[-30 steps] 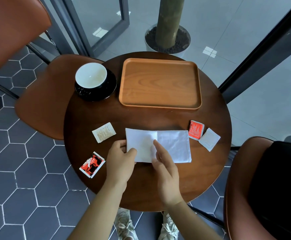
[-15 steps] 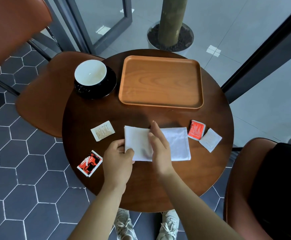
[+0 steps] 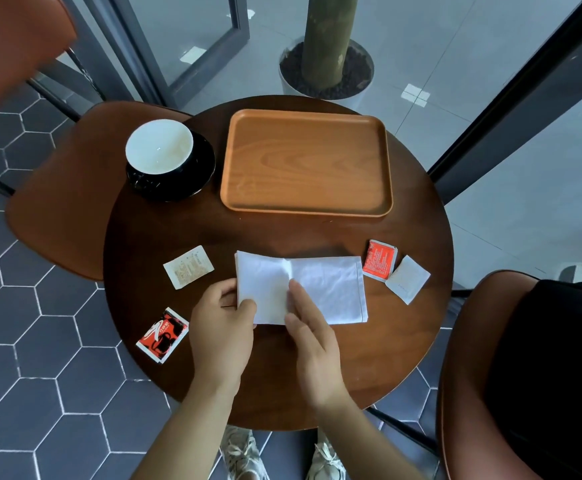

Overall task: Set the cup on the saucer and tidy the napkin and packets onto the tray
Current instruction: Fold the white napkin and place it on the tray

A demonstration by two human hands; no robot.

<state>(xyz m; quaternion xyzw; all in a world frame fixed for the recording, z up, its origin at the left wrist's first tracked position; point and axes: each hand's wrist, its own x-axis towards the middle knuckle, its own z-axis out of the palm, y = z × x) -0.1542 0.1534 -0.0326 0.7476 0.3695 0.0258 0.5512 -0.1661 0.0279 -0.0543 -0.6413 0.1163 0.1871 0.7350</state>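
A white napkin (image 3: 331,289) lies folded on the round dark table (image 3: 282,233). My left hand (image 3: 222,327) pinches its near left corner between thumb and fingers. My right hand (image 3: 312,334) lies flat with straight fingers on the napkin's middle fold. A white cup (image 3: 159,147) stands on a black saucer (image 3: 199,178) at the back left. The wooden tray (image 3: 305,162) behind the napkin holds nothing. A beige packet (image 3: 188,267) and a red-black packet (image 3: 162,335) lie left of my hands. A red packet (image 3: 379,259) and a white packet (image 3: 407,279) lie right of the napkin.
Brown chairs stand at the left (image 3: 61,188) and at the right (image 3: 483,358), the right one with a black thing on its seat. A potted trunk (image 3: 327,57) stands behind the table by glass doors. My shoes (image 3: 244,455) show under the table edge.
My right hand has drawn back toward me along the napkin's middle, from the far edge to the near half. My left hand keeps its hold on the left corner.
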